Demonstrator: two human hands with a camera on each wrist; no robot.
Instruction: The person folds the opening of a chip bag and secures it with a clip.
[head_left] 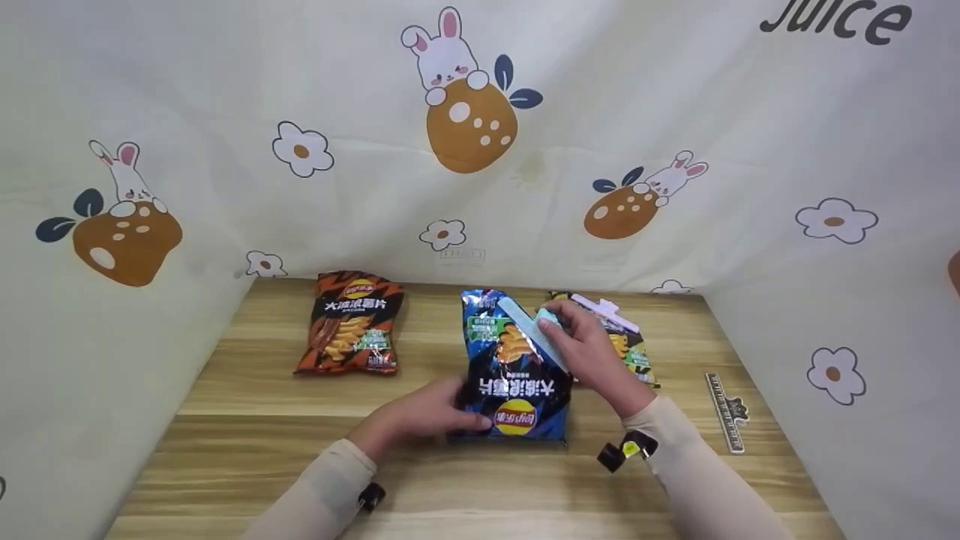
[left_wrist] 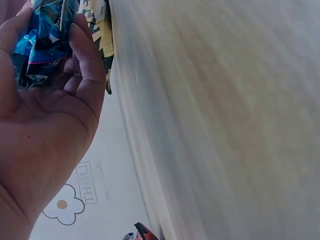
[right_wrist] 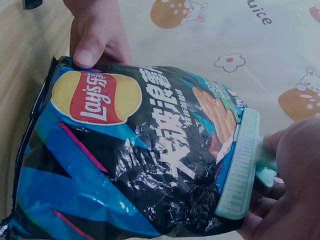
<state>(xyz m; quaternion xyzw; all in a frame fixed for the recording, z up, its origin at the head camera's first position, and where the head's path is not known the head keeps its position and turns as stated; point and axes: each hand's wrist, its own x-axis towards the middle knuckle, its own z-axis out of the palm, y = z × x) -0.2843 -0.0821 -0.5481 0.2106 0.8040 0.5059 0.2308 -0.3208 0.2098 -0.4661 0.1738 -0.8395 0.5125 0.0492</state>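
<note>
Between left hand and right hand sits a blue bag

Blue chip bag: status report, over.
Left hand grips the blue chip bag. Right hand pinches the mint clip at its edge. Lilac-clipped bag close by; nothing seen blocking either hand.

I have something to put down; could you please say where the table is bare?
The table is bare from the orange chip bag down to the left sleeve, and between that bag and the blue Lay's bag. Around the right hand, the blue bag and yellow bag crowd together.
</note>
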